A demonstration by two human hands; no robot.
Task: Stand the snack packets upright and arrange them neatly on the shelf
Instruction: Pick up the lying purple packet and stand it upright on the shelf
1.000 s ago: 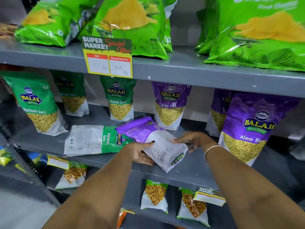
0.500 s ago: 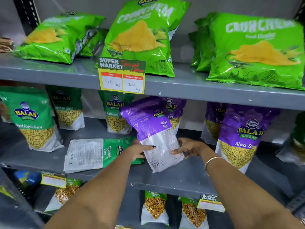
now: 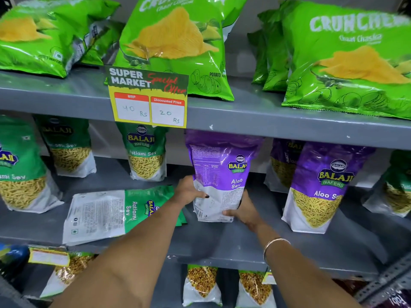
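A purple Aloo Sev packet (image 3: 220,174) stands upright on the grey middle shelf (image 3: 222,243), its printed back facing me. My left hand (image 3: 189,191) grips its left edge and my right hand (image 3: 243,210) holds its lower right corner. To the left, a green Ratlami Sev packet (image 3: 117,213) lies flat on the same shelf, back side up. Other green Ratlami Sev packets (image 3: 146,152) stand upright behind it, and more purple Aloo Sev packets (image 3: 320,187) stand at the right.
Large green Crunchex chip bags (image 3: 178,45) fill the top shelf, some lying down at the left. A yellow price tag (image 3: 148,101) hangs from the top shelf's edge. Small snack packets (image 3: 202,283) stand on the bottom shelf.
Both hands lifted the purple packet from lying flat on the shelf and tipped it up until it stands upright. The view has tilted upward.
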